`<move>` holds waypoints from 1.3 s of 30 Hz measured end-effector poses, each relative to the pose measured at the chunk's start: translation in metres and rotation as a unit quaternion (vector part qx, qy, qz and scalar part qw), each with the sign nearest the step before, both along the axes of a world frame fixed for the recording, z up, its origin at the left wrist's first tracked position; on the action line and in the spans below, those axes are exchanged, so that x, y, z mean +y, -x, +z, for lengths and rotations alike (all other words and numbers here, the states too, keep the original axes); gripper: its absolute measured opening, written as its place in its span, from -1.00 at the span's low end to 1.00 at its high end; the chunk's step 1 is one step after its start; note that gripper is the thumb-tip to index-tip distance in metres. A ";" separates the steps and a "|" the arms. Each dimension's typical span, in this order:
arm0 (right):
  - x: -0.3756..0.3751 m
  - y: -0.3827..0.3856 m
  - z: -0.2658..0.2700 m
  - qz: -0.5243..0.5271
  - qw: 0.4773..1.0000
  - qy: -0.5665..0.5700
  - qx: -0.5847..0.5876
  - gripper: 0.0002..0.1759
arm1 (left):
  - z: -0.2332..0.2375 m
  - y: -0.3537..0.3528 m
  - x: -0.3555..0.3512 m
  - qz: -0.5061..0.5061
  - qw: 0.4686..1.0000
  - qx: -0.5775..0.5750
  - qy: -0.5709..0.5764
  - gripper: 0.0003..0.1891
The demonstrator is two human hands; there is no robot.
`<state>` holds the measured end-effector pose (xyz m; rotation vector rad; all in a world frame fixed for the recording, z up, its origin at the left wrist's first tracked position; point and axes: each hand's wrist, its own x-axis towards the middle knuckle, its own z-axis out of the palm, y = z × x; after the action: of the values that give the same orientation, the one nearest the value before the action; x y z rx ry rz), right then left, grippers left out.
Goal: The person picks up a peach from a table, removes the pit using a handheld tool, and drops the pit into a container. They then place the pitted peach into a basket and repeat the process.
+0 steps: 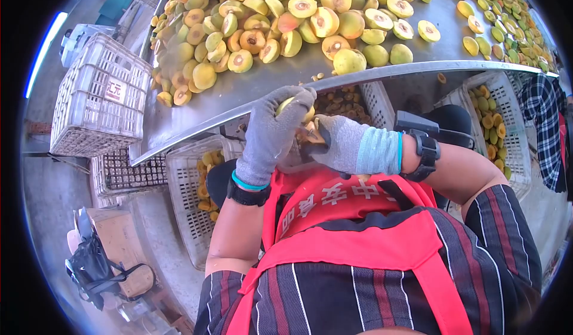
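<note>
The left hand, in a grey knit glove, was closed round a yellow-green fruit, held up just below the edge of the steel table. The right hand, gloved alike, was curled against the fruit's underside, where cut flesh showed. Whether it gripped a tool could not be told, as the fingers hid it. A red apron filled the foreground and covered the space beneath the wrists. On the table lay a broad heap of halved fruit, cut faces up, with whole ones among them. Under the edge stood plastic crates: one at the left with some fruit in it, and one at the right. An empty white crate sat further left on other crates. A plaid cloth hung at the far right. A black bag rested on a wooden stool on the concrete floor.
</note>
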<state>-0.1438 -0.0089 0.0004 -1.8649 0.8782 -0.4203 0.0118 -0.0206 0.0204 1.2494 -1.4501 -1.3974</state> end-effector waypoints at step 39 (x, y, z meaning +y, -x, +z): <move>0.004 0.072 -0.001 -0.059 0.856 -0.456 -0.236 -0.69 | 0.050 -0.159 0.002 0.208 0.846 -0.471 0.139 -0.44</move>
<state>-0.2157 -0.0046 -0.0011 -0.7809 0.6700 -0.4098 0.1710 -0.0185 0.0704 2.0220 -1.7351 -0.2061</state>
